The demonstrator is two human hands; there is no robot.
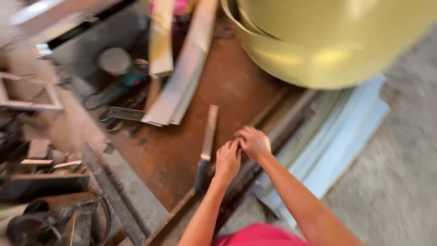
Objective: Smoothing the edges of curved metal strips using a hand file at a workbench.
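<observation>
A long flat file (207, 145) with a dark blue handle lies on the rusty steel plate (177, 150) just to the left of the left hand (227, 160), its long axis running from the handle near the plate's front edge up and slightly right, away from the person, toward the leaning metal strips (182, 77). The left hand is the nearer of the two — its knuckles sit just beside the file's handle end, apart from it as far as the blur lets me tell. The right hand (253, 142) meets it fingertip to fingertip above the steel rail (273, 136) at the plate's edge. Both hands are curled narrow, fingers pinched together as if on something small — what they pinch, if anything, I cannot tell. A large coil of yellow sheet metal (327, 41) stands beyond, with pale blue sheets (346, 132) lying under it to the right.
</observation>
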